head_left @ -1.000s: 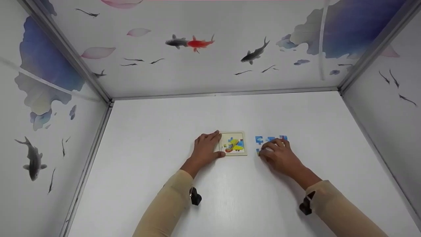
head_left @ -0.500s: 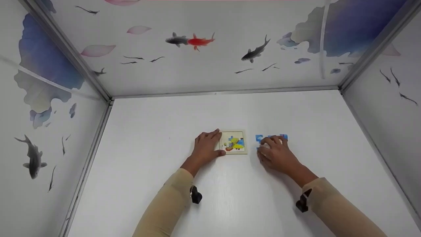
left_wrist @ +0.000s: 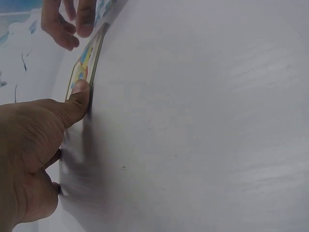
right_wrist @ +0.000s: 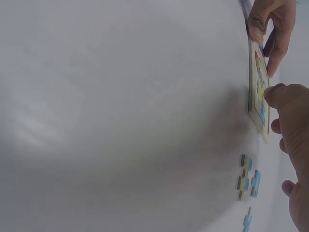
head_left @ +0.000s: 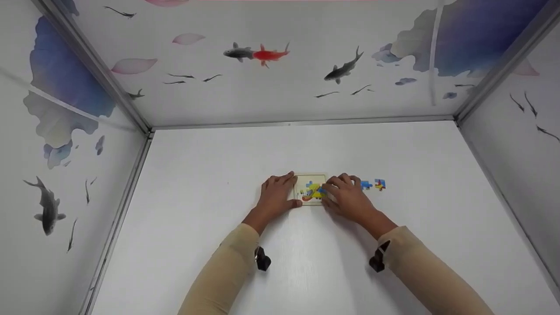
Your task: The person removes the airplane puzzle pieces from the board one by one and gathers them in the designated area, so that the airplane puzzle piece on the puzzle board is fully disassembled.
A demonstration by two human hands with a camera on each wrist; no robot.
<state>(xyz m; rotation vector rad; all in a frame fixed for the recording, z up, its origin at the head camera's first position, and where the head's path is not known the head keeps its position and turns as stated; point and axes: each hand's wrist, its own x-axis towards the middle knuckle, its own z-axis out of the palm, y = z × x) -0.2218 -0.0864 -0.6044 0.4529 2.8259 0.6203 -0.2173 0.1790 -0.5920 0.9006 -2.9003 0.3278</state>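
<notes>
A small square wooden puzzle board [head_left: 311, 175] lies on the white table, with a yellow and blue picture partly assembled in its lower part. My left hand [head_left: 275, 193] holds the board by its left side, thumb on the near left corner and fingers along the far left edge. Over the board's right edge is my right hand [head_left: 351, 199], fingers bent and thumb [right_wrist: 275, 95] right at the picture. Whether it pinches a piece I cannot tell; the fingertips are hidden. Blue puzzle pieces [head_left: 366, 185] lie right of the board, partly behind the right hand.
A mostly blue puzzle piece [head_left: 379, 184] with red and yellow lies farthest right. In the right wrist view several loose pieces [right_wrist: 255, 183] rest beside the board. White panels printed with fish [head_left: 269, 55] enclose the table [head_left: 218, 153] at the back and both sides.
My right hand has moved left from the loose pieces to the right edge of the board, uncovering pieces at the right. The left hand stays on the board.
</notes>
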